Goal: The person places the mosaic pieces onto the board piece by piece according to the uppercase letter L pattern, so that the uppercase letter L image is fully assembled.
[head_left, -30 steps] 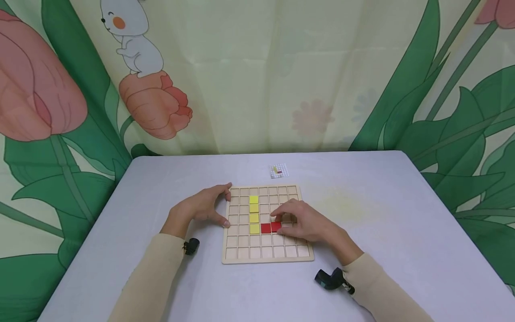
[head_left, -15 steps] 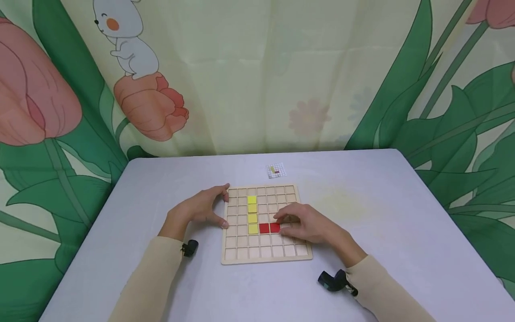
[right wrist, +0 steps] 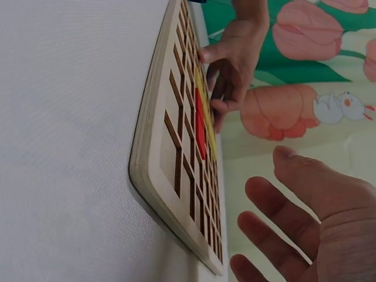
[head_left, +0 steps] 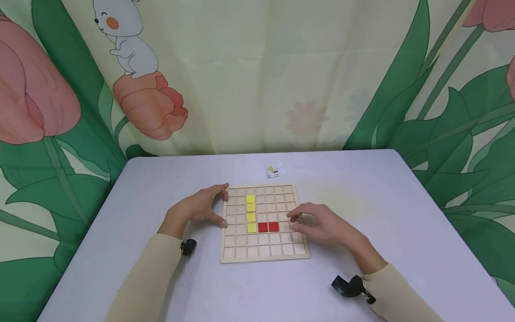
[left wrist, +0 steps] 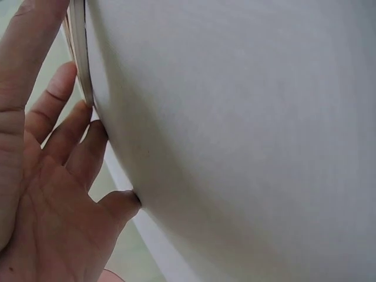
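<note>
A square wooden grid board (head_left: 263,250) lies flat on the table. In one column of its cells sit several yellow square tiles (head_left: 251,217). Two red tiles (head_left: 268,227) run rightward from the lowest yellow one. My left hand (head_left: 201,206) is at the board's left side, thumb and fingertips spread apart and touching its edge; the left wrist view has these fingers (left wrist: 61,132) loosely extended along the rim. Above the board's right edge hovers my right hand (head_left: 322,223), fingers loosely bent. Nothing shows between its thumb and fingers (right wrist: 288,217) in the right wrist view.
Behind the board lies a small printed card (head_left: 275,170) showing a grid with yellow and red cells. The white-covered table (head_left: 402,214) ends at a patterned curtain (head_left: 241,80). Each wrist wears a small black camera (head_left: 348,286).
My right hand has moved right, off the red tiles to the board's right edge, uncovering both tiles and the cells near them. My left hand stays at the left edge.
</note>
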### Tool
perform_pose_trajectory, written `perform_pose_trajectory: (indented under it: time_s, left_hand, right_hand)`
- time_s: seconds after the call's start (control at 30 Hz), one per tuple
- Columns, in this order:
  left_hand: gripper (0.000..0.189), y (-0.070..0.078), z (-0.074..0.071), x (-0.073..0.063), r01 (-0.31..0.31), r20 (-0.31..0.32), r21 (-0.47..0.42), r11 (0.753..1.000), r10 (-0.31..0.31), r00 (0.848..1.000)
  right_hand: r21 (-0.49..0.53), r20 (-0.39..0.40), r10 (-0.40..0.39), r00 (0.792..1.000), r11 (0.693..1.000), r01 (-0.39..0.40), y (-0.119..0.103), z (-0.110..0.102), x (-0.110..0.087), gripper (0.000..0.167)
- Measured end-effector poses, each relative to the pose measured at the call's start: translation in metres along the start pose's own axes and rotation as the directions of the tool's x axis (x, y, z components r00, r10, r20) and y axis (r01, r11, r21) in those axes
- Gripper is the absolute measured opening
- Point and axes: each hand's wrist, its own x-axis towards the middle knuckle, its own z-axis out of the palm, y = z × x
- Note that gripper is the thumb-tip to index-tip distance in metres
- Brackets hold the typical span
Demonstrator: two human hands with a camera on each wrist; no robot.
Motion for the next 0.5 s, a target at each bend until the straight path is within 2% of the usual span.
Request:
perform_pose_trajectory:
  time_s: [0.23, 0.37, 0.5]
  left_hand:
    - [0.069, 0.0042, -0.005, 0.0061, -0.007, 0.004, 0.038, 0.999, 0.006, 1.0]
    - [0.069, 0.0022, -0.0061, 0.0028, 0.014, -0.006, 0.054, 0.998, -0.014, 1.0]
    - [0.071, -0.0034, -0.0065, -0.0035, 0.015, -0.018, 0.028, 0.999, -0.014, 1.0]
  right_hand:
    - [0.003, -0.043, -0.027, 0.999, 1.0, 0.027, -0.0021, -0.0039, -0.0031, 0.027]
    - [0.008, -0.041, -0.05, 0.998, 0.999, 0.051, -0.0028, -0.0065, -0.0014, 0.029]
    - [-0.018, -0.05, -0.065, 0.997, 0.998, 0.064, -0.0011, -0.0091, 0.0005, 0.033]
